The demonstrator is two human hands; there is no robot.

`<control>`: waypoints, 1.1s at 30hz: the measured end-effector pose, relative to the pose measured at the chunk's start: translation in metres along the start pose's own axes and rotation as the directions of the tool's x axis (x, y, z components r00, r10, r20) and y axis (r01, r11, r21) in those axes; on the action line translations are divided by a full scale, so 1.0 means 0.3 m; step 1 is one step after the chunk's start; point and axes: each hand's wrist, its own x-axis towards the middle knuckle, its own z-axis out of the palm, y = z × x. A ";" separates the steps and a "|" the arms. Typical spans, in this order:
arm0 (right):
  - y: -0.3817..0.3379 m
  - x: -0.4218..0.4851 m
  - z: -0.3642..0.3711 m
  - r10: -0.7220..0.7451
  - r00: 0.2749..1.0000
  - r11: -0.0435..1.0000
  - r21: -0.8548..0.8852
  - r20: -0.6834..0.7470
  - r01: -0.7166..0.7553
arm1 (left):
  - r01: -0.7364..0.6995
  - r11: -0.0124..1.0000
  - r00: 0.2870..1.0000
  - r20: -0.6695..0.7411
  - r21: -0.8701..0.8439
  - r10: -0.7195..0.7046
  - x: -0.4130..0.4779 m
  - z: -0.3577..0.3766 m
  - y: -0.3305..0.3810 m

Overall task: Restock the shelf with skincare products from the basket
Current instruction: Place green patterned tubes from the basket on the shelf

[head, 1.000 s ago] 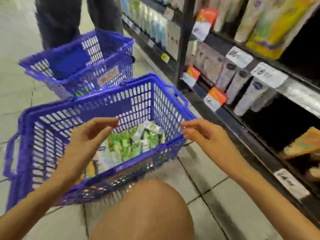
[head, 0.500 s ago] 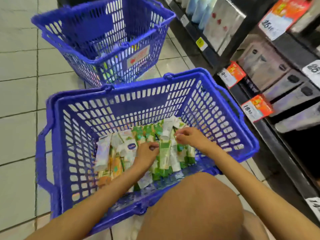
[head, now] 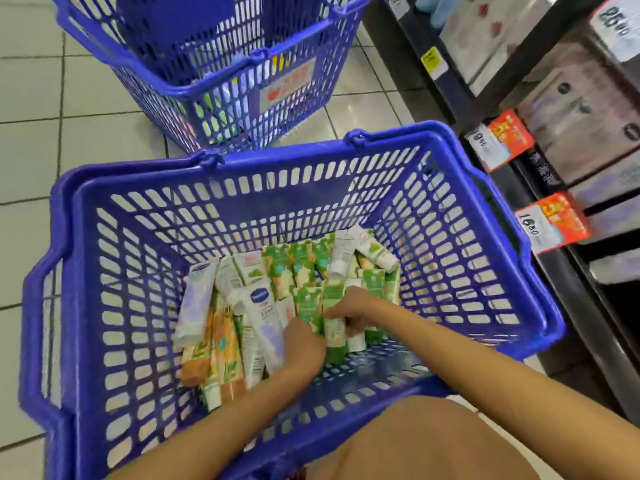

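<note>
- "16 50" on the red-and-white shelf tag (head: pixel 550 226)
- "85" on the white price tag (head: pixel 614 20), rest blurred
- blue vaseline logo on a white tube (head: pixel 263 313) in the basket (head: pixel 242 174)

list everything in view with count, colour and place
near basket: one, blue, floor, closest
far basket: one, blue, floor behind it
green cartons: many, green-white, right half of near basket
white tube: one, blue logo, basket middle
orange cartons: few, orange, basket left
red price tags: two, red-white, shelf edge at right
shelf: one, black, right side
knee: one, bare, bottom edge
left hand: one, in near basket, fingers hidden
right hand: one, in near basket, grips a green carton
</note>
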 end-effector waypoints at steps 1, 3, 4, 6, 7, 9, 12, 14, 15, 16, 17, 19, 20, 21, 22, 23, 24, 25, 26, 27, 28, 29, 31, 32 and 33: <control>-0.006 -0.006 -0.021 0.010 1.000 1.000 0.020 0.015 -0.011 | 0.003 0.998 1.000 -0.011 0.069 -0.003 0.010 0.007 0.009; -0.014 -0.033 -0.094 -0.006 1.000 0.998 0.064 0.019 0.004 | -0.050 0.986 0.999 0.013 0.162 0.049 0.044 0.024 0.024; -0.013 -0.056 -0.134 -0.024 1.000 0.993 0.115 0.016 0.022 | -0.090 0.976 0.996 0.030 0.198 0.086 0.061 0.037 0.028; 0.003 -0.112 -0.198 -0.067 0.998 0.958 0.281 0.010 0.062 | -0.187 0.945 0.982 0.049 0.267 0.180 0.082 0.066 0.023; 0.019 -0.143 -0.217 -0.084 0.996 0.916 0.393 -0.004 0.078 | -0.224 0.934 0.975 0.053 0.278 0.218 0.087 0.083 0.014; 0.057 -0.214 -0.240 -0.109 0.994 0.769 0.632 -0.022 0.098 | -0.261 0.933 0.965 0.087 0.246 0.247 0.080 0.105 0.001; 0.125 -0.325 -0.252 -0.217 0.965 0.569 0.784 -0.150 0.250 | -0.329 0.943 0.937 0.114 -0.040 0.331 0.058 0.078 -0.003; 0.163 -0.409 -0.245 -0.255 0.934 0.501 0.792 -0.249 0.348 | -0.365 0.914 0.919 0.092 -0.174 0.384 0.036 0.017 0.031; 0.181 -0.448 -0.241 -0.271 0.920 0.474 0.792 -0.284 0.384 | -0.380 0.899 0.911 0.083 -0.216 0.405 0.014 -0.019 0.057; 0.198 -0.481 -0.238 -0.285 0.904 0.444 0.792 -0.317 0.418 | -0.377 0.885 0.907 0.083 -0.272 0.412 -0.018 -0.053 0.089; 0.214 -0.511 -0.238 -0.299 0.886 0.416 0.788 -0.354 0.455 | -0.371 0.863 0.897 0.107 -0.344 0.429 -0.060 -0.086 0.123; 0.239 -0.568 -0.250 -0.327 0.836 0.353 0.764 -0.441 0.540 | -0.408 0.752 0.824 0.145 -0.518 0.547 -0.157 -0.135 0.205; 0.253 -0.598 -0.258 -0.331 0.813 0.318 0.755 -0.479 0.574 | -0.439 0.695 0.776 0.149 -0.570 0.613 -0.203 -0.149 0.257; 0.269 -0.631 -0.267 -0.327 0.793 0.293 0.743 -0.514 0.602 | -0.459 0.648 0.730 0.158 -0.608 0.665 -0.249 -0.156 0.314; 0.295 -0.665 -0.278 -0.319 0.775 0.282 0.726 -0.546 0.628 | -0.451 0.607 0.693 0.173 -0.654 0.700 -0.302 -0.151 0.379; 0.331 -0.700 -0.292 -0.307 0.755 0.283 0.701 -0.580 0.654 | -0.423 0.574 0.660 0.195 -0.701 0.725 -0.357 -0.137 0.448; 0.374 -0.738 -0.307 -0.293 0.732 0.288 0.674 -0.614 0.681 | -0.413 0.543 0.613 0.218 -0.731 0.760 -0.417 -0.117 0.515; 0.425 -0.782 -0.323 -0.271 0.706 0.289 0.644 -0.655 0.708 | -0.411 0.525 0.553 0.254 -0.745 0.793 -0.477 -0.088 0.576; 0.480 -0.828 -0.338 -0.240 0.677 0.279 0.619 -0.695 0.734 | -0.399 0.514 0.484 0.302 -0.759 0.821 -0.535 -0.056 0.626; 0.543 -0.873 -0.353 -0.207 0.645 0.261 0.594 -0.735 0.761 | -0.358 0.512 0.415 0.358 -0.780 0.836 -0.586 -0.023 0.667; 0.610 -0.918 -0.365 -0.172 0.614 0.234 0.573 -0.771 0.785 | -0.304 0.522 0.339 0.422 -0.797 0.841 -0.637 0.014 0.701; 0.683 -0.962 -0.374 -0.143 0.581 0.202 0.551 -0.801 0.810 | -0.257 0.539 0.267 0.478 -0.802 0.837 -0.684 0.053 0.724; 0.828 -1.038 -0.375 -0.100 0.517 0.121 0.506 -0.850 0.854 | -0.240 0.570 0.128 0.557 -0.785 0.821 -0.776 0.134 0.761; 0.893 -1.068 -0.368 -0.085 0.492 0.080 0.486 -0.867 0.870 | -0.258 0.585 0.077 0.587 -0.769 0.806 -0.817 0.173 0.774; 0.946 -1.091 -0.358 -0.073 0.470 0.047 0.468 -0.880 0.883 | -0.274 0.595 0.039 0.609 -0.756 0.792 -0.852 0.212 0.780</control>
